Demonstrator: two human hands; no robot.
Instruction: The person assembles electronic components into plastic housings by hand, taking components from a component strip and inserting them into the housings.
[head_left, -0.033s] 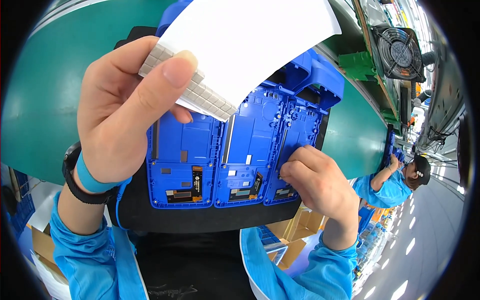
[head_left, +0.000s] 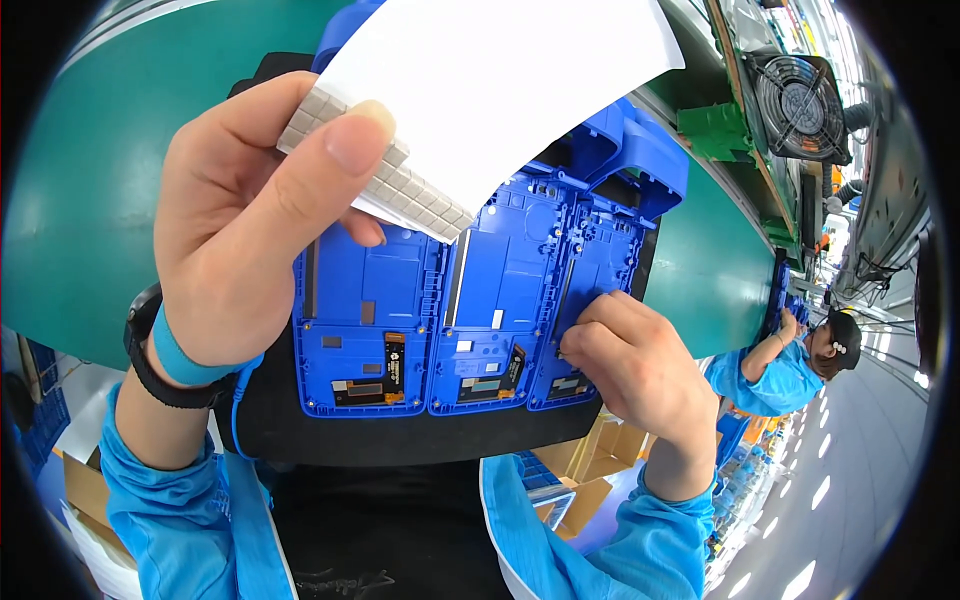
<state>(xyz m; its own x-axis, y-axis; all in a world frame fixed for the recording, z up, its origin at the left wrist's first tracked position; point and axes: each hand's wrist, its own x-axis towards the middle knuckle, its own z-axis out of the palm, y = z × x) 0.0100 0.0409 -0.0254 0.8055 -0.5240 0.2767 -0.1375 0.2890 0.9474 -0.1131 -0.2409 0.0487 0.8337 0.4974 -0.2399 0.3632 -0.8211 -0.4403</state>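
Note:
My left hand (head_left: 235, 210) is closed on a white sheet (head_left: 490, 80), thumb on top. Rows of small silver-grey square pads (head_left: 425, 198) run along the sheet's near edge. Below it, three blue plastic housings lie side by side: a left one (head_left: 335, 290), a middle one (head_left: 520, 240) and a right one (head_left: 600, 260). Black flex circuits (head_left: 394, 362) show at the near ends of the left and middle housings. My right hand (head_left: 630, 365) is pinched and rests over the right housing. Its fingertips point down into it, and anything between them is hidden.
The housings lie on a black mat (head_left: 400, 445) on a green table (head_left: 90, 200). Blue raised parts (head_left: 640, 160) stand at their far ends. A fan (head_left: 800, 105) is at the far right. A co-worker in blue (head_left: 765, 375) sits to the right. Cardboard boxes (head_left: 605, 450) stand below the table edge.

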